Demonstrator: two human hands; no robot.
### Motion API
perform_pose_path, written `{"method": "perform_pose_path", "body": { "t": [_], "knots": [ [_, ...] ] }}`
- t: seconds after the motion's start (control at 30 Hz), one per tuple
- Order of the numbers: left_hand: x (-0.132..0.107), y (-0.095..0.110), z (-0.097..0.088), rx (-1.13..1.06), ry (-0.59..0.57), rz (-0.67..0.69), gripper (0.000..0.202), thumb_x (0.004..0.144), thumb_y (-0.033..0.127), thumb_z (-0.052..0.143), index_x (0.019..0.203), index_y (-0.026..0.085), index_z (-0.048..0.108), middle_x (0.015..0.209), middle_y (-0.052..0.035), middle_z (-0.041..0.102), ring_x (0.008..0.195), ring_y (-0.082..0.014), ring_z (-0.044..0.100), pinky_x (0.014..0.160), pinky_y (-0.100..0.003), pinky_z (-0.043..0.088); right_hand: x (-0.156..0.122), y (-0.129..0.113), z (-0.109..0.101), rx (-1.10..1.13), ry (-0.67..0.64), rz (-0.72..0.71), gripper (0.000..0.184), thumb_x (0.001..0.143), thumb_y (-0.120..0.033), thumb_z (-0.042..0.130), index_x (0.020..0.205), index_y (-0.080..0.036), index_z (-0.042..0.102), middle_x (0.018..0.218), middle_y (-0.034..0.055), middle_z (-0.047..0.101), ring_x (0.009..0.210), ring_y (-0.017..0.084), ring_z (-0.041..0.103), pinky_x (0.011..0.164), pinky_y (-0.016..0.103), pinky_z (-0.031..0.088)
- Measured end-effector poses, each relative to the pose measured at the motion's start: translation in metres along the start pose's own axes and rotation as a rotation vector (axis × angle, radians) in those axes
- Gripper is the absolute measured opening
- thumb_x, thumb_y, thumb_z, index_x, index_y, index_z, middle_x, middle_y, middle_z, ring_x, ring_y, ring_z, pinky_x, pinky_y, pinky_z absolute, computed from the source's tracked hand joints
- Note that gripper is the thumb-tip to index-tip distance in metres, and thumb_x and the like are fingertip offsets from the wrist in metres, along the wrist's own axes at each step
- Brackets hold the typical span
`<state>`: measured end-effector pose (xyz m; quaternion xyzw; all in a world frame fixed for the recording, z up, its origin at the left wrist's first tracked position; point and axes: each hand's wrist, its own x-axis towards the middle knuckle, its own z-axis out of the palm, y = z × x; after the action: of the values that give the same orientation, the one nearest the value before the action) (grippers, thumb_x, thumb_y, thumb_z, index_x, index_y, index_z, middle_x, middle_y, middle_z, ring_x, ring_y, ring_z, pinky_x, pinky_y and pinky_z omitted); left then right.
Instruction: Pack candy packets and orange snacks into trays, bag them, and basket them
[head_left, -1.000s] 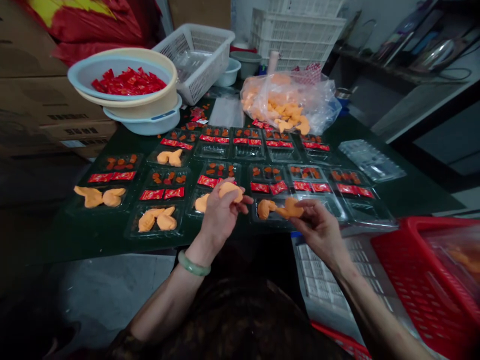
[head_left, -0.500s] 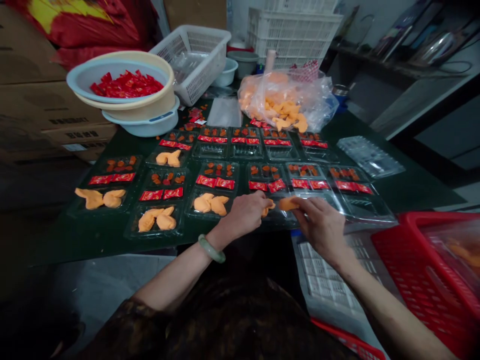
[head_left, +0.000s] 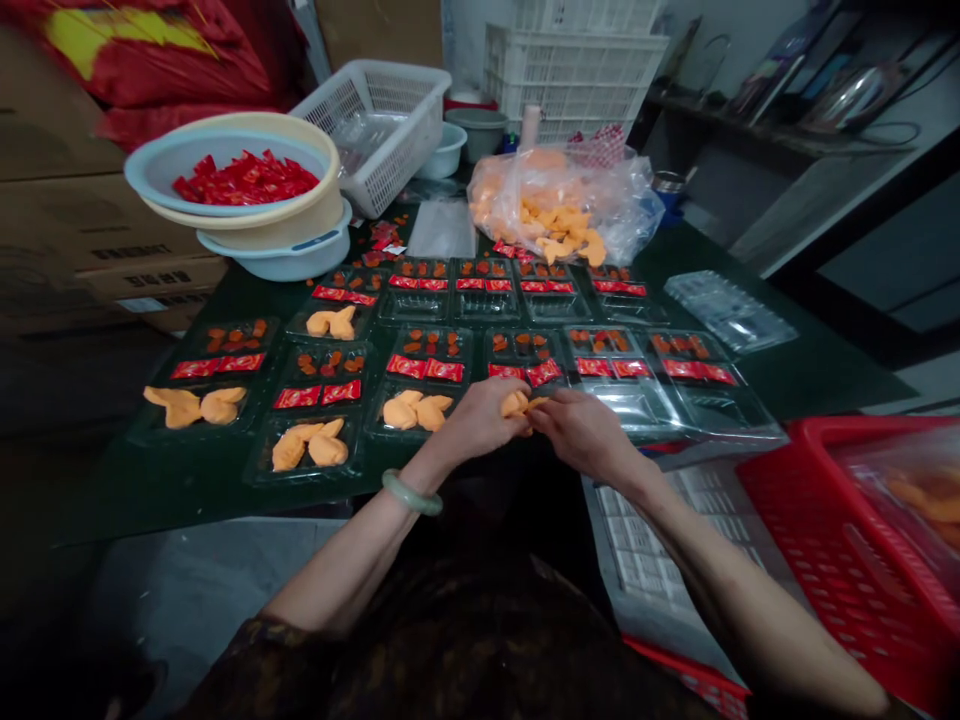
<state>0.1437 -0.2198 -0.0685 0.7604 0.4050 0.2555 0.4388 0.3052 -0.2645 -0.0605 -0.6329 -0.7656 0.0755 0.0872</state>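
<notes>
My left hand, with a pale green bangle above the wrist, is closed on an orange, smooth curved piece. Close against it, my right hand pinches a second orange piece, largely covered by the fingers. Both hands are over the lower part of a clear plastic tray in the front row. That tray's upper part has small brown-red bits and two red sachets. To the left, a similar tray carries two orange pieces in its lower compartment.
More clear trays stand in two rows on the dark green table. At the back are a bag of orange pieces, stacked basins with red sachets and a white basket. A red crate stands at the right.
My right hand has moved left with its orange piece, up against my left hand. The orange piece in my left hand now shows more. The whole view has shifted slightly.
</notes>
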Motion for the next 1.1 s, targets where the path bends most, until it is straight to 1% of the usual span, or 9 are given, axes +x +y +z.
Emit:
{"method": "perform_pose_path", "body": {
  "t": [0.17, 0.27, 0.4, 0.5, 0.6, 0.7, 0.93, 1.03, 1.1],
  "knots": [
    [-0.001, 0.012, 0.006, -1.183, 0.065, -0.248, 0.026, 0.081, 0.032, 0.051, 0.099, 0.015, 0.059, 0.088, -0.0059, 0.060, 0.075, -0.0154, 0.059, 0.061, -0.026, 0.046, -0.014, -0.011, -0.011, 0.732, 0.242, 0.109, 0.040, 0.086, -0.042, 0.049, 0.117, -0.017, 0.052, 0.083, 0.0039, 0.061, 0.063, 0.013, 0.055, 0.056, 0.025, 0.042],
    [-0.002, 0.023, 0.022, -1.318, 0.077, -0.200, 0.028, 0.082, 0.032, 0.052, 0.104, 0.016, 0.061, 0.101, -0.0066, 0.061, 0.086, -0.0160, 0.059, 0.069, -0.026, 0.048, -0.017, -0.024, -0.010, 1.029, 0.251, 0.120, 0.041, 0.080, -0.042, 0.059, 0.113, -0.018, 0.053, 0.084, 0.0033, 0.062, 0.066, 0.014, 0.058, 0.057, 0.025, 0.045],
    [0.001, 0.034, 0.033, -1.202, -0.003, -0.152, 0.038, 0.079, 0.040, 0.059, 0.111, 0.019, 0.061, 0.102, -0.0059, 0.062, 0.085, -0.0158, 0.057, 0.065, -0.025, 0.046, -0.019, -0.012, -0.013, 1.266, 0.344, 0.189, 0.026, 0.076, -0.037, 0.063, 0.095, -0.020, 0.059, 0.079, 0.0008, 0.063, 0.062, 0.012, 0.057, 0.057, 0.025, 0.046],
    [0.006, 0.035, 0.024, -1.001, 0.137, -0.159, 0.039, 0.076, 0.041, 0.064, 0.109, 0.021, 0.063, 0.105, -0.0048, 0.061, 0.091, -0.0162, 0.056, 0.065, -0.023, 0.045, -0.023, 0.025, -0.026, 1.134, 0.451, 0.203, 0.023, 0.068, -0.029, 0.070, 0.085, -0.020, 0.058, 0.074, -0.0011, 0.062, 0.061, 0.011, 0.055, 0.056, 0.023, 0.044],
    [0.009, 0.030, 0.009, -0.839, 0.297, -0.122, 0.033, 0.069, 0.035, 0.071, 0.097, 0.018, 0.065, 0.101, -0.0036, 0.062, 0.093, -0.0151, 0.055, 0.069, -0.022, 0.045, -0.025, 0.069, -0.036, 0.985, 0.383, 0.112, 0.015, 0.066, -0.020, 0.066, 0.076, -0.020, 0.055, 0.083, 0.0016, 0.062, 0.071, 0.013, 0.057, 0.059, 0.024, 0.043],
    [0.008, 0.026, 0.002, -0.707, 0.334, -0.086, 0.029, 0.065, 0.031, 0.073, 0.089, 0.016, 0.066, 0.090, -0.0028, 0.063, 0.086, -0.0139, 0.056, 0.070, -0.024, 0.046, -0.024, 0.096, -0.034, 0.853, 0.320, -0.016, 0.008, 0.068, -0.016, 0.057, 0.070, -0.020, 0.050, 0.088, 0.0036, 0.060, 0.076, 0.015, 0.058, 0.060, 0.025, 0.043],
    [0.009, 0.028, 0.018, -0.496, 0.221, -0.045, 0.020, 0.068, 0.026, 0.069, 0.086, 0.016, 0.066, 0.084, -0.0059, 0.065, 0.080, -0.0163, 0.060, 0.071, -0.029, 0.048, -0.034, 0.086, -0.024, -0.002, 0.421, -0.039, 0.006, 0.074, -0.014, 0.049, 0.074, -0.019, 0.052, 0.075, 0.0033, 0.054, 0.064, 0.014, 0.051, 0.053, 0.024, 0.036],
    [0.012, 0.029, 0.019, -0.439, 0.252, -0.032, 0.019, 0.069, 0.026, 0.067, 0.085, 0.015, 0.066, 0.082, -0.0060, 0.066, 0.077, -0.0156, 0.060, 0.070, -0.028, 0.048, -0.036, 0.084, -0.017, -0.211, 0.284, 0.013, 0.016, 0.081, -0.019, 0.044, 0.075, -0.020, 0.059, 0.074, 0.0056, 0.058, 0.065, 0.018, 0.055, 0.049, 0.025, 0.034],
    [0.014, 0.029, 0.013, -0.444, 0.209, -0.047, 0.017, 0.070, 0.026, 0.066, 0.082, 0.014, 0.066, 0.079, -0.0058, 0.066, 0.073, -0.0143, 0.059, 0.069, -0.027, 0.047, -0.034, 0.088, -0.007, -0.158, 0.143, -0.004, 0.022, 0.083, -0.022, 0.042, 0.072, -0.022, 0.062, 0.070, 0.0059, 0.060, 0.061, 0.019, 0.057, 0.047, 0.026, 0.036]
  ]
}}
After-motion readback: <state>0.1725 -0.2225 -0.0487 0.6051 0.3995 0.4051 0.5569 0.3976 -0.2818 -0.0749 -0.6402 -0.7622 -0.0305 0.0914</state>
